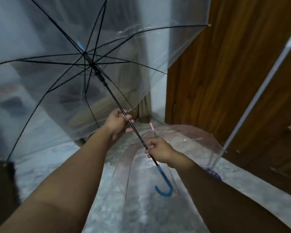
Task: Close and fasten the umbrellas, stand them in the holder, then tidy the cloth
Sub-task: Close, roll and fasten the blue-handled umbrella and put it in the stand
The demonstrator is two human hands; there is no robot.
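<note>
I hold an open clear umbrella with black ribs, a black shaft and a blue hooked handle. Its canopy fills the upper left, tilted away from me. My left hand grips the shaft midway, below the runner. My right hand grips the shaft lower down, just above the blue handle. A second open clear umbrella with a pink tip lies canopy-up on the floor under my hands. A third clear umbrella with a white rib shows at the right edge.
A wooden door stands at the right. Pale speckled floor runs below. A beige curtain or cloth hangs behind the canopy in the corner. A dark object sits at the lower left edge.
</note>
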